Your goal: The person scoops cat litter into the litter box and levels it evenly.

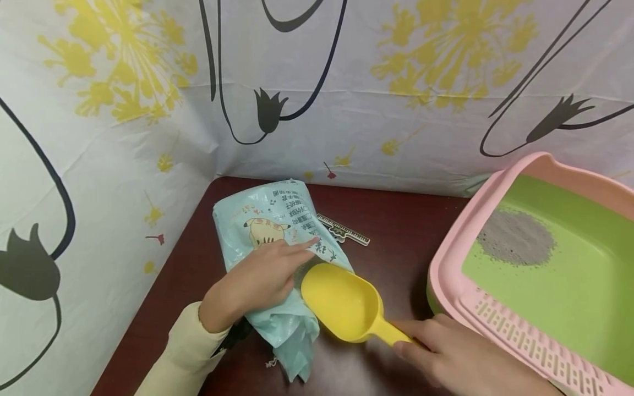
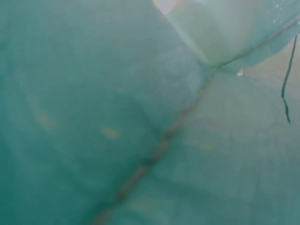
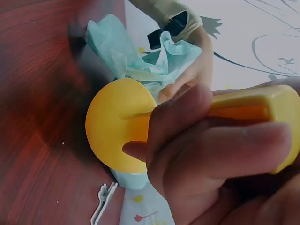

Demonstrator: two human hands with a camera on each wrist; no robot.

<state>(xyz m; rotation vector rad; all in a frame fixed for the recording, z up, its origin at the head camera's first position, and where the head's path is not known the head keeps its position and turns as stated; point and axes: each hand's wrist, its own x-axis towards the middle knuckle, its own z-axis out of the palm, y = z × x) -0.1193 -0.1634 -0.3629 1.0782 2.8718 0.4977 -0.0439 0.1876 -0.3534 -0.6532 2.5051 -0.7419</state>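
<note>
A light-blue printed plastic bag [image 1: 247, 206] lies on the dark red table, its mouth toward the right and grey granules [image 1: 317, 261] showing inside. My left hand [image 1: 260, 275] holds the bag near its mouth, one finger stretched across the top; the bag partly hides the other fingers. My right hand [image 1: 446, 346] grips the handle of a yellow scoop [image 1: 342, 302], whose front edge is at the bag's mouth. Yellow inner surface shows in the bowl. In the right wrist view the fingers [image 3: 215, 145] curl round the handle. Blue-green bag plastic [image 2: 117, 93] fills the left wrist view.
At the right stands a pink-rimmed green litter box [image 1: 584, 308] with a patch of grey litter [image 1: 515, 236] on its floor. A small ruler-like piece [image 1: 344, 228] lies behind the bag. Patterned white cloth [image 1: 317, 66] hangs at the back and left.
</note>
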